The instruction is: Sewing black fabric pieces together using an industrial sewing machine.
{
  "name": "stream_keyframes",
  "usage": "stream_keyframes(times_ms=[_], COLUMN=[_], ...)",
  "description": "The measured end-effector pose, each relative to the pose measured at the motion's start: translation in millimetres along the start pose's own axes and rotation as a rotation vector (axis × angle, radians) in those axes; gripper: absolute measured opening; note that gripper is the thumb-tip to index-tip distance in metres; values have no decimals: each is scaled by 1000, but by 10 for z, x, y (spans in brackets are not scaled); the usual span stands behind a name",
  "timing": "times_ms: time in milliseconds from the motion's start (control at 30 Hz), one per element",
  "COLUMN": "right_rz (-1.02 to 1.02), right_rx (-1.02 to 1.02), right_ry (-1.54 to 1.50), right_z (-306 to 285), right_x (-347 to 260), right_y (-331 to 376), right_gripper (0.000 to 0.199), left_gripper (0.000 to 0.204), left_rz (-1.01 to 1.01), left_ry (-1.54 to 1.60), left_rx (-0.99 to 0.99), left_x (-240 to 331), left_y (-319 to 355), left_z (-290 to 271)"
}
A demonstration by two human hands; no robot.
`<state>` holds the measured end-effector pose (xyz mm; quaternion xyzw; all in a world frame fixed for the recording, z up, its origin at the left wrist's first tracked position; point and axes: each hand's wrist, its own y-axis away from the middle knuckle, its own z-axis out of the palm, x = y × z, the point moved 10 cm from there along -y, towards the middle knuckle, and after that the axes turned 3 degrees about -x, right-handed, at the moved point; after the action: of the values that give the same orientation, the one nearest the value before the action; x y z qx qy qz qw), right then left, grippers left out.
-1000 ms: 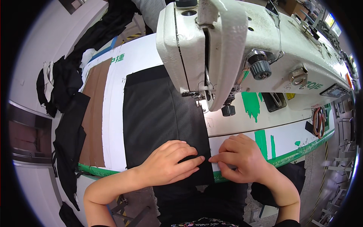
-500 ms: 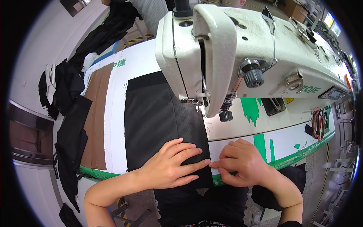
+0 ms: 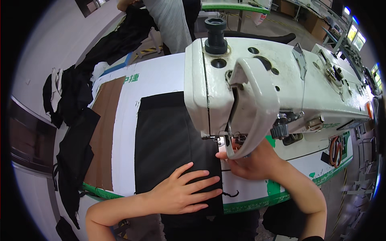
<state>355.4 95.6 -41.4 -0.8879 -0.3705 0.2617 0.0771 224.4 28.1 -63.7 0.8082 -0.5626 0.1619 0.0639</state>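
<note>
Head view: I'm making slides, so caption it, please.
Left hand spread on black cloth, right hand partly behind the sewing machine.

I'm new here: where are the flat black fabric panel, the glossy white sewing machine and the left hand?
Flat black fabric panel (image 3: 169,138): head view, its middle.
Glossy white sewing machine (image 3: 290,91): head view, its arm's body.
Left hand (image 3: 181,195): head view, its back.

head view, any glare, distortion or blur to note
Head view: the table's green front edge bows and the picture's corners go black; the windows at upper right are bright, the sewing machine's glossy white body carries highlights, the black fabric shows faint sheen; the left hand looks fairly sharp.
</note>
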Motion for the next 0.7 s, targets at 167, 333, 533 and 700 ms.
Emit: stream_keyframes(times_ms=[167,333,533,700], right_rz=[-38,-72,24,187], right_rx=[21,76,0,-104], right_ry=[4,-29,-29,-91], right_z=[51,28,227,480], right_x=[-14,-19,159,411], right_y=[49,53,128,223], right_gripper=[23,22,20,31], left_gripper=[51,52,52,51], left_rz=[8,5,11,13], left_ry=[13,11,16,40], left_rx=[-18,-29,-30,-27], left_x=[-8,-32,-109,-179], left_y=[-12,0,-20,-62], left_z=[-7,24,13,-23])
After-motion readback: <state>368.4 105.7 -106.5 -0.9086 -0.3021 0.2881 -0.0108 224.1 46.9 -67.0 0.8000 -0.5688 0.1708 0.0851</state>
